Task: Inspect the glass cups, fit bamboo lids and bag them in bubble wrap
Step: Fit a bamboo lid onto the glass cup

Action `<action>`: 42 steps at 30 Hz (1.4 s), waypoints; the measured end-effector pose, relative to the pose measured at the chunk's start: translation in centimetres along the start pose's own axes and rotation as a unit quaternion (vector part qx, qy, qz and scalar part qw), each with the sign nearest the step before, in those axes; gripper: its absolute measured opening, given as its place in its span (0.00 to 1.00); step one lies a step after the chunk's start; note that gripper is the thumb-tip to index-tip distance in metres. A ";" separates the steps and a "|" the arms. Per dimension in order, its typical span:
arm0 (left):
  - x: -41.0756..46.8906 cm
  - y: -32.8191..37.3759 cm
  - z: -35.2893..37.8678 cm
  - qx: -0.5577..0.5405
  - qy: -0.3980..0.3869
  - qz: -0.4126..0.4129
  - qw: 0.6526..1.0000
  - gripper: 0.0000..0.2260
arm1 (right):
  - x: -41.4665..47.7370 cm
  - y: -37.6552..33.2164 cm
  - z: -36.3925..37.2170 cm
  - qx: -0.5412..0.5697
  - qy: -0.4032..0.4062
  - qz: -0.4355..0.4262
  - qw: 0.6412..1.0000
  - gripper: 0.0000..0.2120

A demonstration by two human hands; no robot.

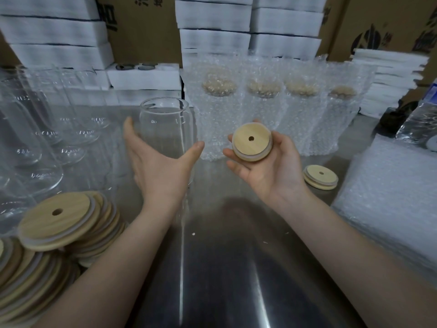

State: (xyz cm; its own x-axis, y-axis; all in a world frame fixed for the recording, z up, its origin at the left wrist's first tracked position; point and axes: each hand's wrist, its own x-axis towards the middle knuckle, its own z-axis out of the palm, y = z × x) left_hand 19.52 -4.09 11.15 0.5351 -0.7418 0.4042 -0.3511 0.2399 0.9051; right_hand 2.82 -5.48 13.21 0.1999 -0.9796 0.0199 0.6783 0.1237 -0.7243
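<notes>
Spotter: Glass cup (165, 124) dead centre of the frame, upright, mouth open, clear all the way through, with a rounded shoulder under the rim.

Checker: And your left hand (160, 166)?

Spotter: Spread wide in front of the cup, palm up. Your thumb is to the cup's right, your fingers straight along its left. Whether they touch the glass, I can't tell.

Checker: Right hand (272, 171)?

Spotter: Just right of centre, palm up, fingers curled round a bamboo lid (251, 141). Pale round disc, small hole near its middle, whitish ring under the wood. It's beside the cup and apart from it, not on the rim.

Checker: Around you?

Spotter: Pile of lids (56, 218) lower left, one spare lid (321, 177) lying on the steel table (224, 268) at right. Bare glasses (35, 138) crowd the left edge. Behind your hands a row of bagged cups (218, 110) stands in bubble wrap, lids showing tan through it. Bubble-wrap bags (390, 197) are stacked at right.
</notes>
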 end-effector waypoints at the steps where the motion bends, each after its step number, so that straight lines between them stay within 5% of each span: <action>1: 0.2 -0.2 0.1 -0.012 -0.012 -0.018 1.000 0.51 | 0.0 0.0 0.0 0.003 0.002 0.000 1.000 0.17; 9: 0.3 -1.0 0.5 -0.023 0.002 -0.025 0.999 0.40 | 0.2 -0.1 0.0 -0.004 0.012 -0.020 1.000 0.17; 20: -1.7 0.6 0.6 0.202 -0.036 0.174 0.963 0.40 | 0.0 -0.3 0.3 -0.114 0.004 -0.139 0.984 0.16; 28: -2.0 1.1 0.3 0.285 -0.051 0.190 0.938 0.40 | -0.5 0.4 0.6 -0.268 -0.041 -0.223 0.936 0.19; 42: -2.1 1.2 0.4 0.320 -0.063 0.203 0.923 0.41 | -0.7 0.4 0.4 -0.336 -0.068 -0.230 0.911 0.23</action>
State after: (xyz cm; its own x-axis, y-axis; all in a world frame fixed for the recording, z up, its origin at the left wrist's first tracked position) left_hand 17.71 -2.48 11.30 0.1793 -0.7487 0.6383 -0.9072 0.1251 0.4016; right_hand 3.27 -4.66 13.20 0.1206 -0.8687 0.4805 0.1354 -0.4651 -0.8749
